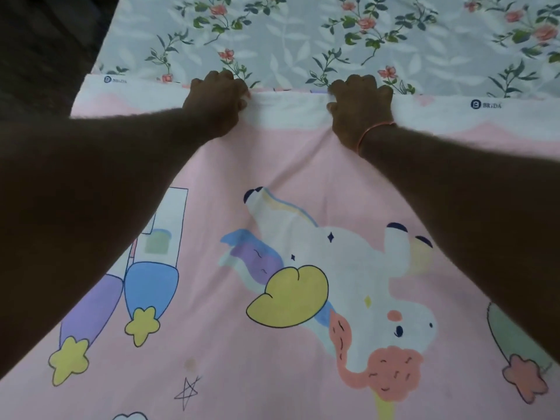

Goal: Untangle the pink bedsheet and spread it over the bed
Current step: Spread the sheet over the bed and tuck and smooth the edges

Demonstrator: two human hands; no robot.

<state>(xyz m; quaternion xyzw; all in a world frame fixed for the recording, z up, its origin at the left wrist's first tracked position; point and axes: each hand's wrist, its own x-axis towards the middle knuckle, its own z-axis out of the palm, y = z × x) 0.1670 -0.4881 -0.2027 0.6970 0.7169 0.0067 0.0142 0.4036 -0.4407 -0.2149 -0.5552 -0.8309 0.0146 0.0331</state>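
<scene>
The pink bedsheet (pixel 291 165), printed with a white unicorn, stars and towers, lies open across the near part of the bed. Its far edge is a white band with a printed logo. My left hand (pixel 216 101) grips that white edge left of centre, fingers curled over it. My right hand (pixel 359 107), with a thin pink band at the wrist, grips the same edge a little to the right. Both arms reach straight forward over the sheet. Soft creases run from each fist back toward me.
Beyond the pink sheet's edge the bed is covered by a grey floral sheet (pixel 303 34) with red roses and green leaves. The bed's left side (pixel 91 74) drops off to a dark floor (pixel 39 50) at the upper left.
</scene>
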